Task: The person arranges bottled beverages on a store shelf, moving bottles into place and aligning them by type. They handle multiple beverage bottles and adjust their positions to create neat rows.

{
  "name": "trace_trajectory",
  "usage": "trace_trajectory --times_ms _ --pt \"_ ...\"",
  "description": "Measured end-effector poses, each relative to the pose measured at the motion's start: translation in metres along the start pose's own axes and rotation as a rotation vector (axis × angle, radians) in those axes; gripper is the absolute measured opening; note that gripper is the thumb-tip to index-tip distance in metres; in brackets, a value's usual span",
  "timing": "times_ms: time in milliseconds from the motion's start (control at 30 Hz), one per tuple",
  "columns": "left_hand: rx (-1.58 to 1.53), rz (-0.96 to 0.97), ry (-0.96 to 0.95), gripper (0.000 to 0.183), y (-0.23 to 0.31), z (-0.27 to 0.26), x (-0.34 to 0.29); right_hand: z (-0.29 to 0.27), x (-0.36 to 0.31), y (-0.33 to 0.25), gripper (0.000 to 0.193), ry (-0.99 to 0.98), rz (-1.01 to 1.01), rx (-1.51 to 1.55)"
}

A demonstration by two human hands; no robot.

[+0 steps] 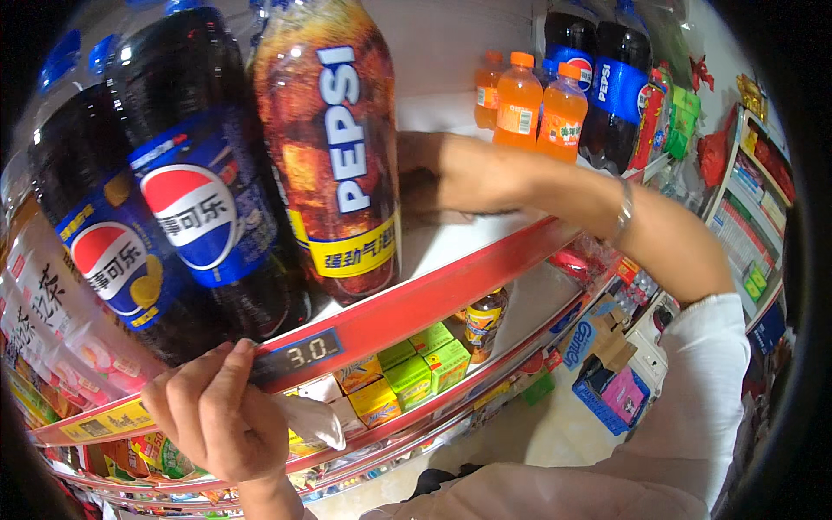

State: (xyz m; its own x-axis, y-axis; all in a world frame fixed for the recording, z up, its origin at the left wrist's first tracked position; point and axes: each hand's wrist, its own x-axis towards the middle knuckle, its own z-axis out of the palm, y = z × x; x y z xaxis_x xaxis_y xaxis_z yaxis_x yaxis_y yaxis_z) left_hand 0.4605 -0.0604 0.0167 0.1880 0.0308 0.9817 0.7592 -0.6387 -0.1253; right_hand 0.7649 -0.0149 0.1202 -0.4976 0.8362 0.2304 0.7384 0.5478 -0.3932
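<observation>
My left hand (221, 420) is closed at the red shelf edge (468, 277), its fingertips by a small dark price display (299, 355). A crumpled white cloth (314, 422) sticks out from that hand. My right arm crosses above the shelf, and my right hand (464, 178) reaches behind a large brown cola bottle (334, 156). That hand is blurred, and the bottle hides its fingers. Left of this bottle stand big dark cola bottles with blue labels (195, 186). Beyond the right forearm are small orange soda bottles (518, 104).
More large cola bottles (617, 87) stand at the far right. Pink-and-white drink packs (69, 321) fill the left end. The lower shelf carries green and yellow boxes (407, 377) and a small dark bottle (485, 322). A blue crate (615, 394) and cardboard box (598, 334) sit on the floor.
</observation>
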Motion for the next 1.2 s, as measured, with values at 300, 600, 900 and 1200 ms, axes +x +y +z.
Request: trace_trajectory --times_ms 300,600,900,1200 --pt "0.069 0.004 0.156 0.017 0.001 0.017 -0.004 -0.044 0.114 0.120 0.052 -0.189 0.191 -0.256" --pt "0.083 -0.027 0.154 0.023 0.002 0.014 -0.006 -0.031 0.039 0.072 0.035 -0.160 -0.045 -0.252" --pt "0.183 -0.035 0.070 0.016 0.014 0.008 0.003 -0.029 -0.029 0.042 0.032 -0.326 -0.205 0.077" --pt "-0.116 0.380 0.023 0.026 0.110 0.077 0.053 -0.035 0.068 0.090 0.046 -0.216 0.236 -0.513"
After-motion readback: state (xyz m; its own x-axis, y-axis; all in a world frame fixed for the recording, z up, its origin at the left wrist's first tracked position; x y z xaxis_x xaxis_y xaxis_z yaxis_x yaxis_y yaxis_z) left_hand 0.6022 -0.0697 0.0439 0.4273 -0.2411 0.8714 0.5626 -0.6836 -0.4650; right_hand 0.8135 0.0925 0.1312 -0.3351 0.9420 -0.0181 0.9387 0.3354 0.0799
